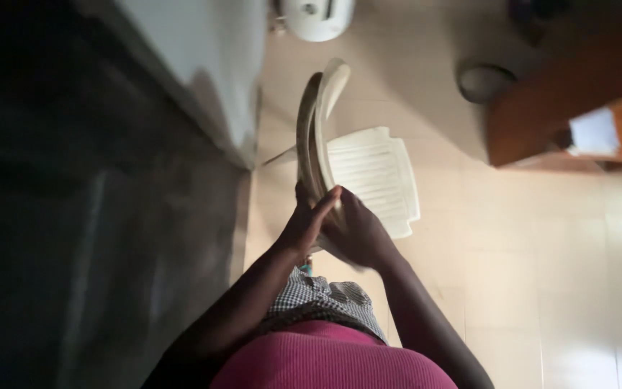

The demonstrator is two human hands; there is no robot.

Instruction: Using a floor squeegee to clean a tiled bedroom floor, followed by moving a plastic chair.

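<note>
Two hands meet on the back of a white plastic chair, low on its curved backrest. The left hand lies with fingers stretched flat along the edge of the backrest, pressed against it rather than curled round. The right hand is wrapped about the same spot from the other side, though motion blur hides just how tightly its fingers close. The chair stands on the floor directly ahead of the person, slatted seat pointing away, backrest rising toward the top of the view.

My worry is the hold: with one palm flat and both hands bunched at a single point, the light chair could twist or slip sideways, and the wall just to the left is near enough for the backrest to knock it.

Below the arms show a checked cloth and a pink ribbed garment. Pale tiled floor spreads to the right. A dark wall fills the left, a white rounded appliance sits at the top, a shallow round basin lies beyond, and a brown wooden desk juts in from the upper right.
</note>
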